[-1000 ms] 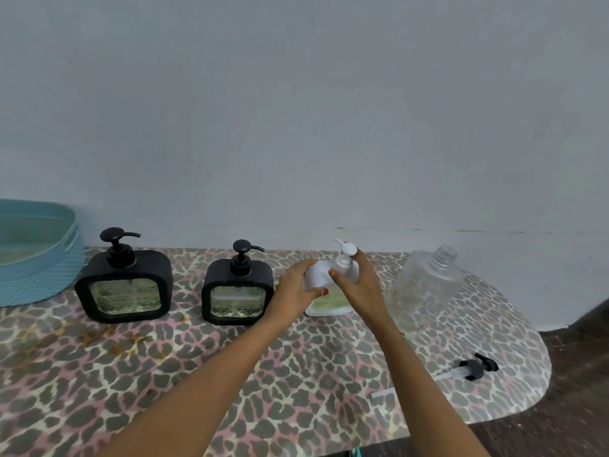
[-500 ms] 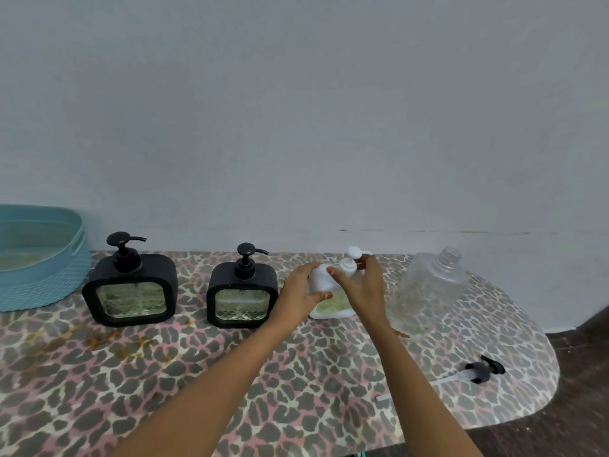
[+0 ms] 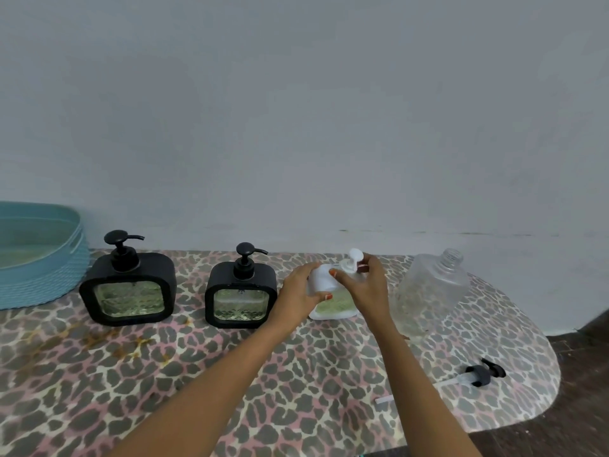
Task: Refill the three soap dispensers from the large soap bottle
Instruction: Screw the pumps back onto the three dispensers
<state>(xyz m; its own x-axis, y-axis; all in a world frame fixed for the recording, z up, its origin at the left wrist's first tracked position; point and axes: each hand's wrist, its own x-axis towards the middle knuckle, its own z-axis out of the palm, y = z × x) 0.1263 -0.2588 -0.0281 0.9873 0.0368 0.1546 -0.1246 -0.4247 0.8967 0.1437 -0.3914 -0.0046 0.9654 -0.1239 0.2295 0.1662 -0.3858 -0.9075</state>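
Two black dispensers (image 3: 127, 288) (image 3: 240, 293) capped and green-filled; left hand (image 3: 301, 296) steadying white dispenser (image 3: 329, 293), right hand (image 3: 365, 286) pinching its pump head (image 3: 352, 260); large bottle (image 3: 428, 291) near-empty, likely final capping.

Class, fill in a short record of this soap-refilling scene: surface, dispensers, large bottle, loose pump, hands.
surface: leopard-print table
dispensers: two black square ones, pumps on; one white dispenser
large bottle: clear plastic bottle, uncapped, looks nearly empty
loose pump: black pump lying on table
left hand: grips white body
right hand: at white pump top

Plain grey wall (image 3: 296, 110) behind leopard-print table (image 3: 99, 374), dark floor (image 3: 586, 374)
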